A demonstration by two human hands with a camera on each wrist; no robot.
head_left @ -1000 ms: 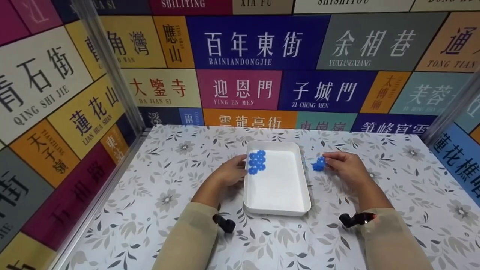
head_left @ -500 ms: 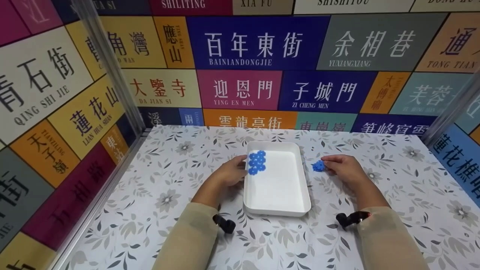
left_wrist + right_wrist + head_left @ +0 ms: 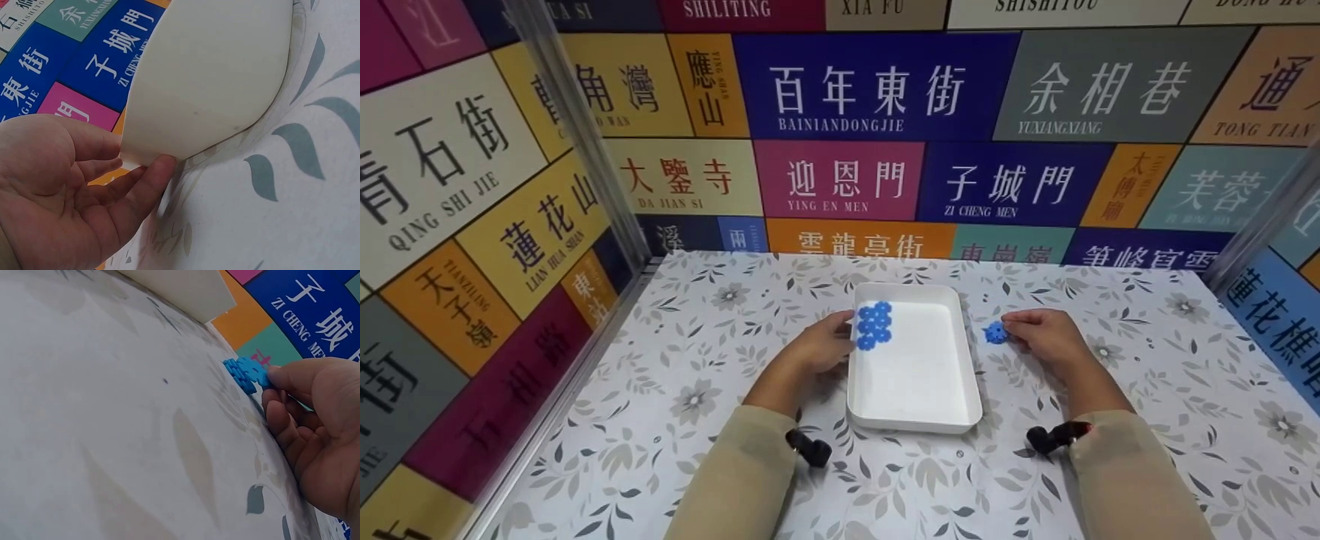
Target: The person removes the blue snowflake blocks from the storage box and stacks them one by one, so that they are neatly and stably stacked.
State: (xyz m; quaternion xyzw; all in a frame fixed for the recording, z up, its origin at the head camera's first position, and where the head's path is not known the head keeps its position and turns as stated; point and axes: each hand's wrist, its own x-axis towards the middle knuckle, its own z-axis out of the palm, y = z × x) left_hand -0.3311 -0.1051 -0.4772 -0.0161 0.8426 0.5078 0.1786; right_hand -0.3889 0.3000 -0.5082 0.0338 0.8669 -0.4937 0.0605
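Pinching blue pieces (image 3: 248,374) between thumb and finger, the right hand (image 3: 1046,334) sits beside the white tray (image 3: 919,375), whose wall separates them from blue flowers (image 3: 874,325) inside. The left hand (image 3: 823,343), fingers bent, grips the tray's other side. Printed panels (image 3: 840,178) stand behind.

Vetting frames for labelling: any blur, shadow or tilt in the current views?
Head: wall lettering legible, but blue pieces in the white tray soft. Left wrist: tilted; dim shadow on the tablecloth beside the left hand. Right wrist: tilted; near leaf print soft, blue pile by the right hand better defined.
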